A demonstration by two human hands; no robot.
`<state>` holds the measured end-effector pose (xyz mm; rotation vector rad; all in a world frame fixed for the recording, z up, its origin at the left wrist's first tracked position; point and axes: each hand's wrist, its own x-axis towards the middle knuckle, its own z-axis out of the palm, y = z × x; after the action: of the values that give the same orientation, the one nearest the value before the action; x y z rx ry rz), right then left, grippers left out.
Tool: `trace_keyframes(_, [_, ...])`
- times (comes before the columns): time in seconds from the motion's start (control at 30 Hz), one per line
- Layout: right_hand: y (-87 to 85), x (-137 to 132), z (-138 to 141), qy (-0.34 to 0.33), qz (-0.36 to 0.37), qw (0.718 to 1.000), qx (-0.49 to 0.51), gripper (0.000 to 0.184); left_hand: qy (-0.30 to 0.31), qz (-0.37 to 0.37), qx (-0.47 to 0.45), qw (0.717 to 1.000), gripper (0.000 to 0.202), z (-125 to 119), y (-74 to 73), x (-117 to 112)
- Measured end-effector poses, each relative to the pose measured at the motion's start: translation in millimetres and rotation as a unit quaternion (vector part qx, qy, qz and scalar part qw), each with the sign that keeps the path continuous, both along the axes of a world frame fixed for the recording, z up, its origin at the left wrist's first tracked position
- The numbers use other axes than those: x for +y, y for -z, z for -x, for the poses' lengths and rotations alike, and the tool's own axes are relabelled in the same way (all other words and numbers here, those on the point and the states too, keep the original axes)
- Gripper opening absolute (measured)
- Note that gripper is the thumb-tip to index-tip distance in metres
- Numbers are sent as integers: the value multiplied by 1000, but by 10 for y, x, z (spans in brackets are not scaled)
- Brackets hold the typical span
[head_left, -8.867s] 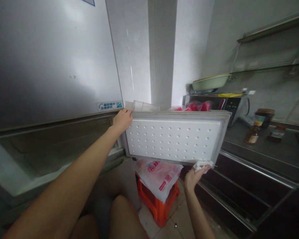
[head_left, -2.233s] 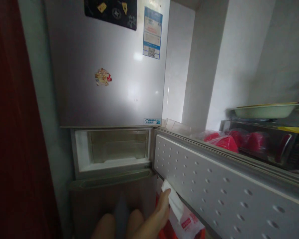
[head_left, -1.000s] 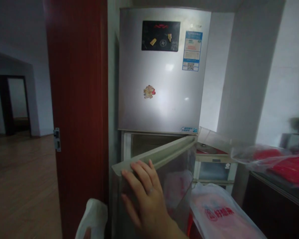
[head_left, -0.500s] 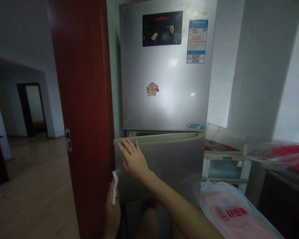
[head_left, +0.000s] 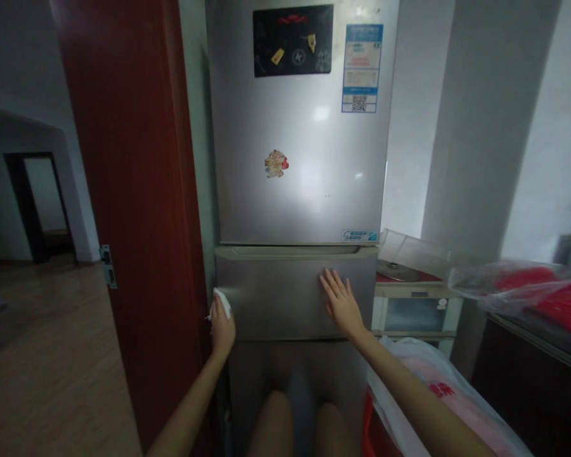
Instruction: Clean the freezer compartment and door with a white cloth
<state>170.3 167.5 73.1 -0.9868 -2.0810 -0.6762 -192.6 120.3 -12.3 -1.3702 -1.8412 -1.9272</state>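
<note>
A silver fridge (head_left: 299, 158) stands straight ahead with its middle compartment door (head_left: 276, 298) closed flush. My right hand (head_left: 341, 306) lies flat on the right part of that door, fingers stretched out. My left hand (head_left: 222, 327) is at the door's left edge, fingers closed on a white tissue (head_left: 221, 303) that touches the door's corner. My knees show below, close to the fridge's lowest section.
A dark red wooden door (head_left: 128, 209) stands open just left of the fridge, with a hallway beyond. A white plastic bag with red print (head_left: 438, 406) sits at lower right. Red items in clear plastic (head_left: 528, 289) lie on the right counter. A small appliance (head_left: 413, 311) stands beside the fridge.
The middle fridge door swung from wide open to fully closed. My right hand slid from its left top edge to its right side. My left hand rose with the tissue to the door's left edge.
</note>
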Motion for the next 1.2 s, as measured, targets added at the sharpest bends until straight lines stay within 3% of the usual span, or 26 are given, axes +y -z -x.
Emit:
trace_keyframes(0.2, [174, 264, -330, 71, 18, 997, -6, 67, -14, 57, -11, 998, 68, 18, -176, 385])
trace_keyframes(0.43, [314, 243, -328, 77, 50, 996, 15, 65, -7, 62, 10, 998, 70, 88, -283, 337])
trace_keyframes(0.53, [427, 149, -236, 53, 62, 996, 27, 64, -3, 48, 29, 998, 65, 101, -546, 356])
trace_keyframes(0.67, [560, 29, -100, 9, 74, 997, 22, 61, -5, 22, 53, 998, 64, 128, -1099, 524])
trace_keyframes(0.73, [561, -3, -52, -7, 83, 996, 26, 60, -6, 16, 66, 998, 66, 144, -1335, 598])
trace_keyframes(0.8, [522, -16, -27, -14, 94, 995, 41, 58, -5, 20, 81, 997, 70, 150, -1453, 625])
trace_keyframes(0.9, [465, -22, -20, -22, 104, 992, 65, 56, 3, 38, 105, 994, 78, 115, -1359, 567])
trace_keyframes(1.0, [493, -39, -28, -36, 113, 990, 71, 53, 14, 59, 115, 992, 88, 22, -1024, 441])
trace_keyframes(1.13, [651, -96, -29, -39, 129, 988, 78, 47, 13, 76, 85, 993, 91, -157, -516, 308])
trace_keyframes(1.2, [741, -134, -31, -41, 135, 986, 83, 46, 9, 79, 59, 995, 91, -238, -340, 281])
